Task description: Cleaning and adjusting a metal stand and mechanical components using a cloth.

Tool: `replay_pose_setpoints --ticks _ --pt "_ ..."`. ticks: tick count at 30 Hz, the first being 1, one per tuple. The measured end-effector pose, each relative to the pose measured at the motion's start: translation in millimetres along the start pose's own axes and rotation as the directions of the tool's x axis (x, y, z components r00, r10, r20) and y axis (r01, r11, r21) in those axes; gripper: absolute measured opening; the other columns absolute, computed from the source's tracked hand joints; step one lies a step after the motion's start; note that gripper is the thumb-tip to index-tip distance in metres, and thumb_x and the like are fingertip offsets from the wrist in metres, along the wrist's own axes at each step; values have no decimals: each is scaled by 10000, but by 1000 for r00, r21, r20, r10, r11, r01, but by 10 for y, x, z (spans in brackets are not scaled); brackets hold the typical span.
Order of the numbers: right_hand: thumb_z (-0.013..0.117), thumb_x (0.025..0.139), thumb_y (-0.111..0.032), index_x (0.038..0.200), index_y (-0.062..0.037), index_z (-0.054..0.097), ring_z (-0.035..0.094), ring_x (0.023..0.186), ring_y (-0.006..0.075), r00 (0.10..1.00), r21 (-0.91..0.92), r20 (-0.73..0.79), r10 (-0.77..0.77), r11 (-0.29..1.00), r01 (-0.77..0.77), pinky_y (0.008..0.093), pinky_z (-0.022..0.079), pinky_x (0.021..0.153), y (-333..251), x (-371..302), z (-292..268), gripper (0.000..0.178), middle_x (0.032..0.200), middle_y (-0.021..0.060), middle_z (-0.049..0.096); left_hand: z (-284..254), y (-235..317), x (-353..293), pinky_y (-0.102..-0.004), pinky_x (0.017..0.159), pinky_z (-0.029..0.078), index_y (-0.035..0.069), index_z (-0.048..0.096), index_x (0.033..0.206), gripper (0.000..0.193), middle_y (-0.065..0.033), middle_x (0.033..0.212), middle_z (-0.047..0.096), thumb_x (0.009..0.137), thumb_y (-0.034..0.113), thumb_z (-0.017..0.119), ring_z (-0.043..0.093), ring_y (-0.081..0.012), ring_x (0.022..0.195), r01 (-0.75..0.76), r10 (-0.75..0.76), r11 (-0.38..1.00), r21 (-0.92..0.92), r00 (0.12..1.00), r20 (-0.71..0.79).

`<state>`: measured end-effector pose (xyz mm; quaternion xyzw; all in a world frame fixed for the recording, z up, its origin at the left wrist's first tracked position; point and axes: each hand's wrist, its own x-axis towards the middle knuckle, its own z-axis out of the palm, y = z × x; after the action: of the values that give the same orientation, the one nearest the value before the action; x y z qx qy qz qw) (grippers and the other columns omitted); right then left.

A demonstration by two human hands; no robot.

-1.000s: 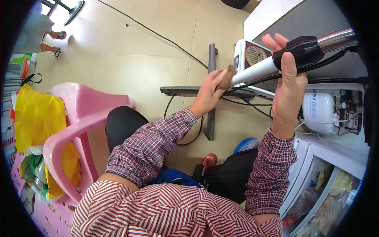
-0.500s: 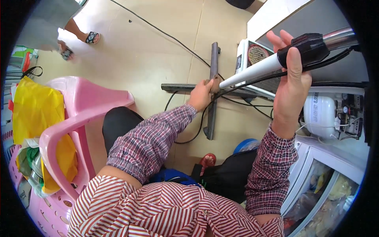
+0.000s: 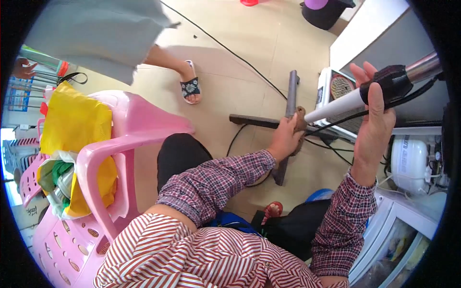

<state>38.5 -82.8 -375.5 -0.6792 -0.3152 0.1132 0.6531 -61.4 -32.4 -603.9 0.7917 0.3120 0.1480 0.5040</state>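
Observation:
A stand with a white pole (image 3: 336, 106) leans across the right side. Its dark cross-shaped base (image 3: 292, 93) is on the floor, and a shiny metal tube (image 3: 423, 67) comes out of its black collar (image 3: 391, 82). My left hand (image 3: 284, 139) is closed on a brown rag (image 3: 300, 116), pressed around the pole's lower end where it meets the base. My right hand (image 3: 372, 126) cradles the pole at the collar, thumb on the near side and fingers beyond it. A black cable (image 3: 357, 114) runs along the pole.
At left stands a pink plastic chair (image 3: 144, 115) with a yellow bag (image 3: 74, 122). A person's sandalled foot (image 3: 190, 90) is beyond it. On the right are a white air tank (image 3: 408, 161) and a glass-fronted cabinet (image 3: 391, 235). A cord (image 3: 225, 50) crosses the tiled floor.
The view has shifted, so the stand and chair appear farther right. The other person has stepped nearer, toward the chair. My left hand stays at the pole's foot, my right at the collar.

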Motion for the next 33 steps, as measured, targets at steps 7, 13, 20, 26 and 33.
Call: replay_pose_setpoints --ticks 7,13,20,26,33 --pt "560 916 -342 1165 13 575 540 973 119 998 69 -16 -58 996 59 271 383 904 57 -8 -31 434 1070 86 643 27 379 -59 -383 911 413 -5 352 1358 605 -231 1118 430 825 105 617 495 -368 1030 72 -87 987 -144 991 -102" --pt "598 899 -276 1083 9 629 556 1029 154 995 36 -14 -101 994 102 289 383 935 72 77 0 340 1066 87 644 35 441 74 -387 928 405 22 388 1321 575 -229 1153 429 798 82 619 484 -377 1064 6 -30 994 -109 975 -219" --pt "643 828 -199 1010 -16 628 581 780 163 994 19 -51 -99 995 100 307 451 727 -33 101 46 259 857 53 628 -93 242 252 -408 821 438 74 471 1219 449 -193 1011 526 791 98 605 540 -337 949 14 -16 981 -193 1000 -7" --pt "619 853 -213 970 -12 587 554 832 99 999 93 25 -40 995 37 263 449 742 -69 -40 -128 235 881 13 597 199 -145 256 -417 750 444 30 539 1016 270 -205 912 586 803 181 608 576 -346 876 -137 145 970 -201 989 22" --pt "675 767 -231 854 -3 576 604 649 280 985 28 -103 -136 990 140 372 449 591 202 -13 -99 264 683 120 595 -50 495 189 -374 785 469 4 555 1081 372 -142 932 635 796 234 624 618 -256 878 121 -127 991 60 985 116"
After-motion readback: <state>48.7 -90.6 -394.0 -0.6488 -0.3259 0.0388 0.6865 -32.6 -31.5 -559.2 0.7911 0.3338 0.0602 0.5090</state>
